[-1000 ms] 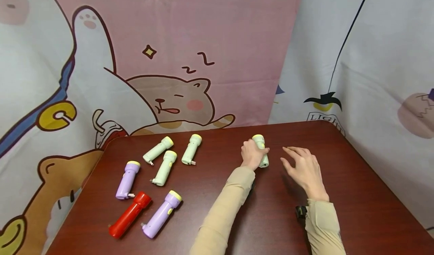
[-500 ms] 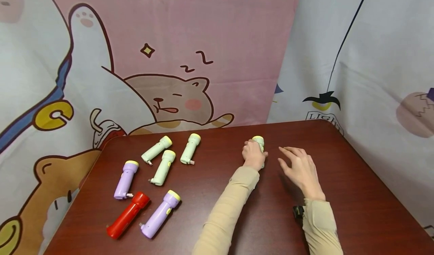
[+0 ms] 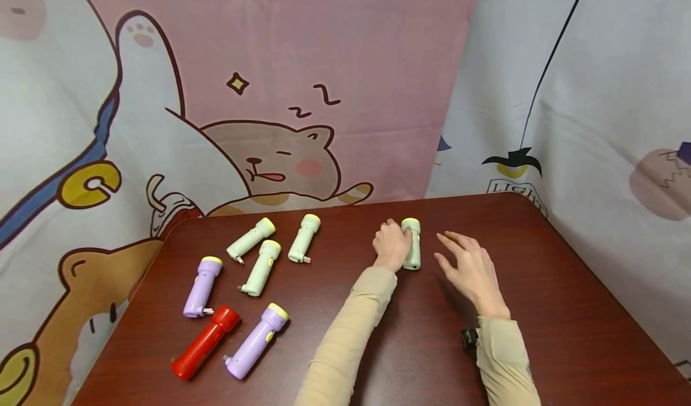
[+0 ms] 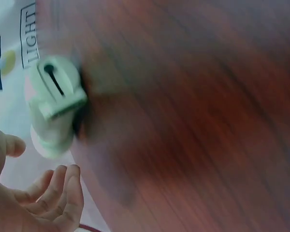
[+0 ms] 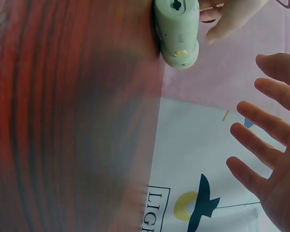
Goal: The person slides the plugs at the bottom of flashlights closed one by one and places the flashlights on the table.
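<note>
A pale green flashlight (image 3: pixel 413 251) with a yellow lens rim lies at the back right of the table, its lens end pointing away. Close against its left side is my left hand (image 3: pixel 392 247), thumb near the lens end. In the left wrist view a gap shows between the relaxed fingers (image 4: pixel 58 193) and the flashlight (image 4: pixel 55 123), whose slotted tail end faces the camera. My right hand (image 3: pixel 471 271) hovers to the right of it, fingers spread and holding nothing. The right wrist view shows that palm (image 5: pixel 280 179) apart from the flashlight (image 5: pixel 179 34).
On the left of the brown table (image 3: pixel 335 334) lie three more green flashlights (image 3: pixel 261 268), two purple flashlights (image 3: pixel 254 343) and a red flashlight (image 3: pixel 205 343). Several have a small prong folded out at the tail. A cartoon cloth (image 3: pixel 345 94) hangs behind the table.
My left hand has come off the green flashlight and moved left beside it. The flashlight now lies straighter. My right hand has drifted slightly left.
</note>
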Available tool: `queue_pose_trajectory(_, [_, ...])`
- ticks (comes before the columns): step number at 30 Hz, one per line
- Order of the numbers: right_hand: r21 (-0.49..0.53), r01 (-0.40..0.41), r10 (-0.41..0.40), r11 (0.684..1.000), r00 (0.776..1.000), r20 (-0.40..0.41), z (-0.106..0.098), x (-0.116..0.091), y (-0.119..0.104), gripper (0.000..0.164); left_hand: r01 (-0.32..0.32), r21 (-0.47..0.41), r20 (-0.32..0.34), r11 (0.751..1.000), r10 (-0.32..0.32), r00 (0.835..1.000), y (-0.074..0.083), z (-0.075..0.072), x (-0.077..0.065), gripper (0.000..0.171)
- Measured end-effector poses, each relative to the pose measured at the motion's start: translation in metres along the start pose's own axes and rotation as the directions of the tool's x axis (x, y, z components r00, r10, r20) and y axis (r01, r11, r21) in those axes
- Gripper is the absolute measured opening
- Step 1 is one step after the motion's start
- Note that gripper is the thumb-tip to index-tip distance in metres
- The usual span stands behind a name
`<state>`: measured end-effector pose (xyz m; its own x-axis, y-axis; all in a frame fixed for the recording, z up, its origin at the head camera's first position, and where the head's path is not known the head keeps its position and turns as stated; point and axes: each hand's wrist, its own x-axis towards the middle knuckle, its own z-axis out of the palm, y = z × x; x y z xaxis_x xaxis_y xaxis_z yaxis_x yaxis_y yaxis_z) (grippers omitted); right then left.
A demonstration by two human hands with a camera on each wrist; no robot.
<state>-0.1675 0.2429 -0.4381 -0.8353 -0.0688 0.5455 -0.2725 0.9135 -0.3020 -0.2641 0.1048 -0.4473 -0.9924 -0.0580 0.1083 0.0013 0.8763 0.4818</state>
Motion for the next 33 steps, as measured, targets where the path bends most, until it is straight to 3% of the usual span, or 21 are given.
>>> queue_pose_trajectory(6, [0.005,-0.008,0.008,1.0,1.0,0.024,0.006,0.002,-0.004,0.042,0.028,-0.071,-0.062,0.997,-0.033,0.998,-0.027,-0.011,0.007,0.034])
queue_pose_trajectory(12, [0.012,-0.011,0.01,1.0,0.998,0.061,0.015,0.008,-0.01,0.042,0.031,-0.081,-0.125,0.996,-0.041,0.991,-0.054,-0.028,0.014,0.028])
queue_pose_trajectory(14, [0.019,-0.009,0.008,1.0,0.997,0.076,0.019,0.01,-0.011,0.042,0.016,-0.049,-0.164,0.999,-0.024,0.986,-0.063,-0.034,0.017,0.027])
queue_pose_trajectory(18, [0.026,0.001,-0.004,1.0,0.994,0.109,0.025,0.011,-0.013,0.041,0.015,0.099,-0.234,0.995,0.008,0.972,-0.082,-0.046,0.023,0.028])
queue_pose_trajectory(21, [0.027,0.003,-0.007,1.0,0.991,0.132,0.029,0.012,-0.015,0.039,0.05,0.2,-0.293,0.979,0.011,0.956,-0.097,-0.055,0.028,0.03])
queue_pose_trajectory(24, [0.033,-0.008,0.002,0.999,0.987,0.161,0.031,0.013,-0.017,0.039,0.106,0.245,-0.323,0.964,-0.022,0.946,-0.11,-0.065,0.032,0.032])
queue_pose_trajectory(27, [0.04,-0.027,0.018,0.999,0.979,0.204,0.033,0.016,-0.021,0.04,0.171,0.26,-0.285,0.95,-0.094,0.954,-0.121,-0.075,0.034,0.038])
queue_pose_trajectory(33, [0.037,-0.057,0.045,0.998,0.962,0.268,0.038,0.021,-0.027,0.045,0.26,0.198,-0.098,0.945,-0.245,0.964,-0.137,-0.092,0.034,0.047])
